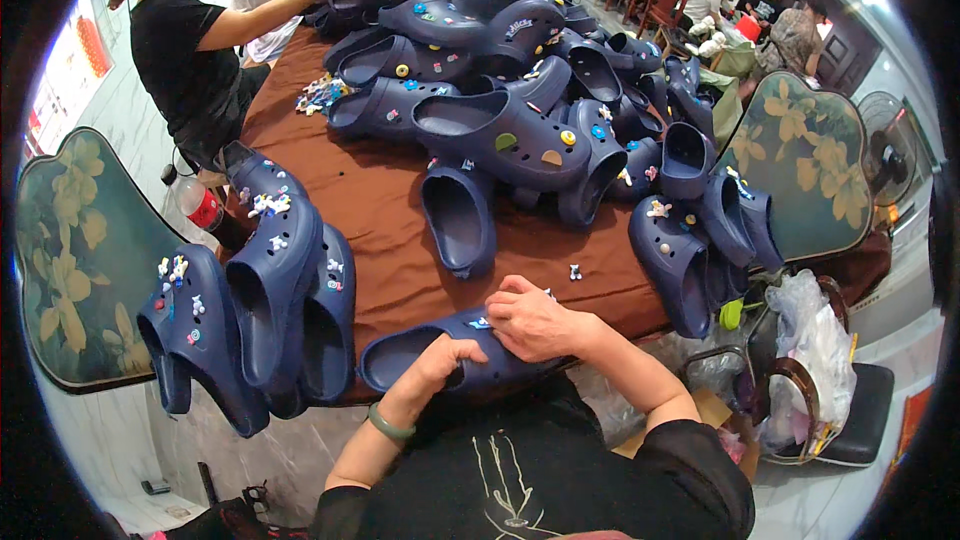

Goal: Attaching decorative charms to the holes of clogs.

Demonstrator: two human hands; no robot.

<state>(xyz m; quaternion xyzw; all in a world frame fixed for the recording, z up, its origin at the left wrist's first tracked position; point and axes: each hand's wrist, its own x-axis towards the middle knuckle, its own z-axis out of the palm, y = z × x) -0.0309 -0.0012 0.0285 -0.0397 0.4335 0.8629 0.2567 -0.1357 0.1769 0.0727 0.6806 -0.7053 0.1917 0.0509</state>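
Note:
A dark blue clog lies on its side-to-side length at the table's near edge, right in front of me. My left hand grips it at the foot opening, with the fingers partly hidden inside. Over the clog's perforated top, my right hand is closed, its fingers bent and pressed together. Whatever they pinch is hidden. A small blue-and-white charm shows on the clog beside the right fingers. Just beyond that hand, a tiny white-and-dark charm lies loose on the brown tablecloth.
A large heap of navy clogs covers the table's far part. Charm-decorated clogs hang over the left edge, more clogs over the right. A pile of charms sits far left. A person reaches toward the heap. Chairs flank the table.

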